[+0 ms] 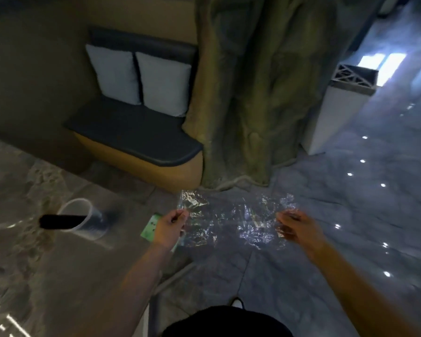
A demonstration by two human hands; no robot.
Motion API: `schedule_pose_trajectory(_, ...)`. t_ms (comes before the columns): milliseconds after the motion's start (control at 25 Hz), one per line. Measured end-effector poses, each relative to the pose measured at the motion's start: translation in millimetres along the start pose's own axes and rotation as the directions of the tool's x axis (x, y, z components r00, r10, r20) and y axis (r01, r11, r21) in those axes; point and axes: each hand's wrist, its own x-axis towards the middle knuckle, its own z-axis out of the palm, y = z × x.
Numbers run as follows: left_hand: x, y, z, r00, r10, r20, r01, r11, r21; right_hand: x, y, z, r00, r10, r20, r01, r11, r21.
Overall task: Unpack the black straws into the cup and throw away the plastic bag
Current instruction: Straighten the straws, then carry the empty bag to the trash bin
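Note:
A clear plastic cup stands on the stone tabletop at the left, with a bundle of black straws sticking out of its mouth toward the left. A crinkled clear plastic bag is stretched out between my hands over the floor, with nothing visible inside it. My left hand pinches its left edge and my right hand pinches its right edge. A green label shows just behind my left hand.
A padded bench with two grey cushions sits beyond the table. A rough tree-like pillar rises ahead. A white bin-like box stands at the right on the glossy grey floor.

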Motion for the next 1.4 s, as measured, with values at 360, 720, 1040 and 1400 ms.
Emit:
schedule_pose_trajectory(360, 25.4, 36.6, 82.0, 0.98, 0.064, 0.19, -0.072, 0.997, 0.04, -9.8, 11.9, -80.2, 0.988, -0.007, -0.152, 0.023, 0.995, 0.099)
schedule_pose_trajectory(720, 80.1, 69.4, 157.5, 0.928, 0.078, 0.365, -0.091, 0.996, 0.019, 6.6, -7.8, -111.9, 0.948, 0.038, -0.315, 0.018, 0.984, 0.176)
schedule_pose_trajectory(1040, 173.3, 108.0, 204.1, 0.88, 0.046, 0.474, -0.052, 0.999, 0.001, 63.6, -60.9, -113.9, 0.925, 0.051, -0.376, 0.03, 0.978, 0.207)
schedule_pose_trajectory(1400, 254.2, 153.4, 254.9, 0.82, 0.064, 0.569, -0.1, 0.994, 0.032, 117.9, -92.7, -117.9, 0.876, 0.085, -0.475, 0.052, 0.962, 0.268)
